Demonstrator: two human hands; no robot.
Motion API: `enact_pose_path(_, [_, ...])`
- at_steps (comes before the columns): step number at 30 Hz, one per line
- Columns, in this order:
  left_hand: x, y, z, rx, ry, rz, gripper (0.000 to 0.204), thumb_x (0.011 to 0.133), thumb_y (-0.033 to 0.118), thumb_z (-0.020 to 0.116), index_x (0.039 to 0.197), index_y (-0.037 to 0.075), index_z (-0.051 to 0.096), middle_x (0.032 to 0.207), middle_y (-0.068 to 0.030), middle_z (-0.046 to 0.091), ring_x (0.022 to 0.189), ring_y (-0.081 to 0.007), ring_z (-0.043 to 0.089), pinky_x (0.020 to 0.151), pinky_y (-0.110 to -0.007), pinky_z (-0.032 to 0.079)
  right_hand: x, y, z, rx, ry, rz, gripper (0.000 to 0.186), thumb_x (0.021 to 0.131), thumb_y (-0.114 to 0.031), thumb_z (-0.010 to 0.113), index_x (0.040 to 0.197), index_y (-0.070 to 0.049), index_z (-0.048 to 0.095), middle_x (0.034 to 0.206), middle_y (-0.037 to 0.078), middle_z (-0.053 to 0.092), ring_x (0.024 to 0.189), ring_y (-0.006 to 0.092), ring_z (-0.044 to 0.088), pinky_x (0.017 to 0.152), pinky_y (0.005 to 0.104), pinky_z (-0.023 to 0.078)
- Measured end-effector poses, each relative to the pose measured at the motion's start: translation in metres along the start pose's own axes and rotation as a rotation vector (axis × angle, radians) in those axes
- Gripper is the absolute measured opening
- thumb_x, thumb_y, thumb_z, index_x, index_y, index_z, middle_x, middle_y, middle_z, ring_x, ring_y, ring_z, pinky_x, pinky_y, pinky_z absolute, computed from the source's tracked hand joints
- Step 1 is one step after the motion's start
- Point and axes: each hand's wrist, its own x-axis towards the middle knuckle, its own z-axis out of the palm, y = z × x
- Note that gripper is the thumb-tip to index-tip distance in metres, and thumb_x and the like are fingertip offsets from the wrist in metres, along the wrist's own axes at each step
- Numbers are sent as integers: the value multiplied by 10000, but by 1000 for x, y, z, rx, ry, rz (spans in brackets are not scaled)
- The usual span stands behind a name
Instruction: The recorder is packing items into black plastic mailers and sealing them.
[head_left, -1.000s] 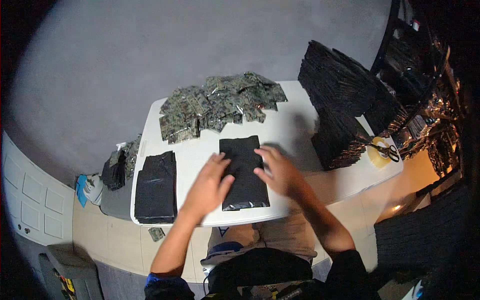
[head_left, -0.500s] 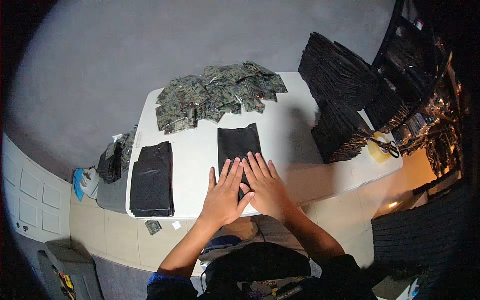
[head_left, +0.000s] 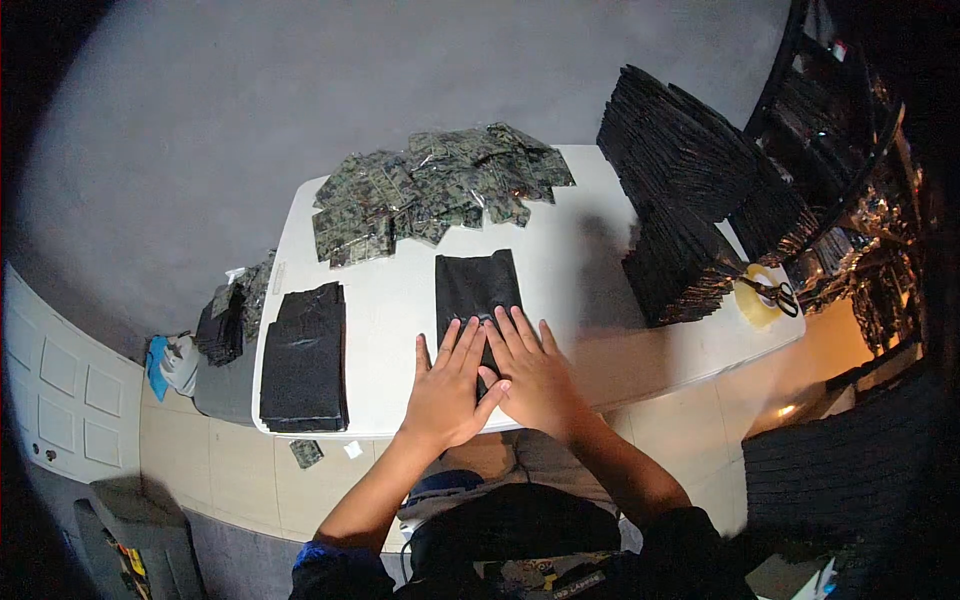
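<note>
On the white table (head_left: 382, 289) a flat black package (head_left: 474, 282) lies upright in front of me. My left hand (head_left: 448, 390) and my right hand (head_left: 534, 382) both lie palm down on its lower half, fingers stretched and apart, index fingertips close together and thumbs meeting. The part under them is hidden. To the left is a stack of similar black packages (head_left: 301, 362). Beyond sits a heap of camouflage-patterned items in clear plastic (head_left: 435, 180).
Tall piles of black packages (head_left: 685, 170) fill the table's right side, beside scissors (head_left: 780, 296) and a yellowish tape roll (head_left: 752, 310). More bundles sit on a grey surface (head_left: 222, 393) at left, near a white door (head_left: 65, 375). A black rack (head_left: 820, 120) stands far right.
Since a second ago my hands have come inward from either side onto the package, fingers straightened. In the last half second they have barely moved. The view has shifted slightly.
</note>
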Motion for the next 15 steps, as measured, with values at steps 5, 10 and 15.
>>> enact_pose_path(5, [0, 4, 1, -29, -14, -30, 836, 1081, 581, 502, 1667, -4, 387, 1749, -207, 369, 1654, -396, 273, 1290, -733, 135, -3, 2, 4, 12, -2, 8, 690, 1079, -424, 566, 1606, 13, 475, 1710, 274, 387, 1610, 457, 329, 1273, 666, 282])
enact_pose_path(10, [-6, 0, 8, -20, 87, -69, 781, 1086, 528, 527, 1627, -31, 447, 1713, -261, 400, 1631, -435, 304, 1306, -681, 169, -9, -5, -5, 165, 63, 125, 730, 1060, -434, 615, 1610, 21, 460, 1690, 327, 381, 1609, 469, 322, 1297, 646, 242])
enact_pose_path(15, [0, -5, 3, -232, 272, -257, 699, 1050, 315, 653, 1562, -124, 467, 1540, -372, 523, 1481, -522, 453, 1271, -610, 299, -17, 1, -3, 114, 58, 186, 773, 1038, -440, 662, 1633, -5, 429, 1640, 334, 422, 1577, 468, 351, 1310, 620, 223])
